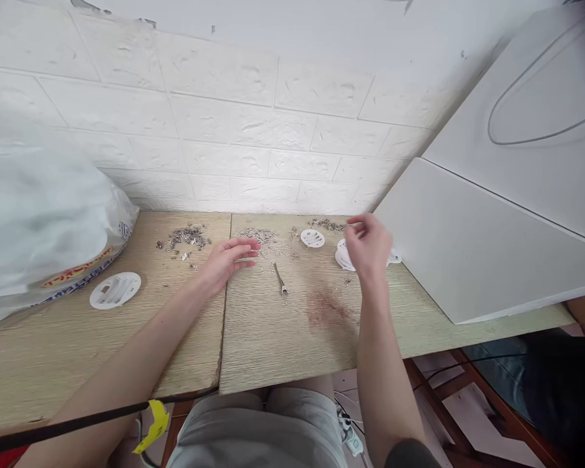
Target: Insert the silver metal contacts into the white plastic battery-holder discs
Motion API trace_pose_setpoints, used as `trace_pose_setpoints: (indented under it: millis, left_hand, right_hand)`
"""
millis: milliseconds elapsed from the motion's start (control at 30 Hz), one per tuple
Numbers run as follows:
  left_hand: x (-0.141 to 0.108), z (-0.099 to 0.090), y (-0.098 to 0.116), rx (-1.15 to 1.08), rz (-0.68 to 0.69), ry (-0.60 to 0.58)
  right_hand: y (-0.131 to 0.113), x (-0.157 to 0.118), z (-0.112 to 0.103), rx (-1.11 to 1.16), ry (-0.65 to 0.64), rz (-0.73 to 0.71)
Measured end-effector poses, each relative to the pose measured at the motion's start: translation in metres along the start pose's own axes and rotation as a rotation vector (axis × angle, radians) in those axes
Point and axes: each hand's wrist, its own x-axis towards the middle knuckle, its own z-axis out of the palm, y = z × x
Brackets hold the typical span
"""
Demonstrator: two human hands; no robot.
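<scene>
My left hand is over the tabletop with its fingers stretched out and apart, holding nothing that I can see. It is beside a heap of tiny silvery metal pieces. My right hand is raised over white slotted plastic discs and smeared by motion; its fingers look bent, but whether they hold anything is unclear. Between the hands lies a thin tool with a forked metal end, with tiny bits next to it. A single white slotted disc lies near a dark heap of small metal parts.
Another heap of small metal parts and a white slotted disc lie on the left. A big plastic bag stands at far left. A white panel bounds the right. A black cable with a yellow tag crosses the front.
</scene>
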Motion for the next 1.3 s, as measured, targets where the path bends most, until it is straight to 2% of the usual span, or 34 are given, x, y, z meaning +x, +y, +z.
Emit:
trace_pose_setpoints:
  millis: [67, 133, 167, 267, 333, 433, 567, 667, 767, 900, 1067, 1200, 1300]
  left_hand:
    - [0.000, -0.001, 0.001, -0.008, 0.015, -0.011]
    - [-0.001, -0.001, 0.002, -0.022, 0.027, -0.011]
    - [-0.001, -0.001, 0.002, -0.028, 0.028, -0.006]
    - [-0.001, 0.000, 0.003, -0.036, 0.018, 0.013]
    - [-0.001, 0.001, 0.003, -0.035, 0.010, 0.021]
    - [-0.002, 0.002, 0.003, -0.037, 0.001, 0.022]
    - [-0.002, 0.002, 0.002, -0.038, -0.007, 0.022]
    - [-0.002, 0.002, 0.003, -0.039, -0.013, 0.030]
    - [-0.001, 0.003, 0.003, -0.043, -0.017, 0.040]
    - [-0.002, 0.005, 0.001, -0.029, -0.025, 0.029]
    - [-0.003, 0.007, 0.001, -0.016, -0.051, 0.013]
    - [-0.003, 0.007, 0.003, -0.030, -0.046, 0.027]
    - [-0.002, 0.007, 0.003, -0.030, -0.043, 0.021]
  right_hand:
    - [-0.019, -0.002, 0.014, -0.096, -0.218, -0.120]
    - [-0.028, -0.002, 0.033, -0.207, -0.444, -0.162]
    - [-0.029, -0.001, 0.043, -0.298, -0.512, -0.150]
    - [-0.021, 0.000, 0.067, -0.522, -0.555, -0.106]
    - [-0.015, 0.000, 0.075, -0.579, -0.543, -0.078]
    - [-0.013, 0.000, 0.074, -0.588, -0.495, -0.063]
    - [-0.020, -0.001, 0.052, -0.452, -0.379, -0.167]
    - [-0.018, -0.004, 0.029, -0.292, -0.224, -0.309]
    - [-0.001, -0.008, 0.007, -0.194, -0.050, -0.368]
    - [0.035, -0.010, -0.009, -0.257, 0.135, -0.207]
    - [0.058, -0.018, -0.009, -0.324, -0.007, -0.177]
    - [0.058, -0.025, -0.010, -0.342, -0.111, -0.129]
    - [0.051, -0.025, -0.018, -0.342, -0.133, -0.078]
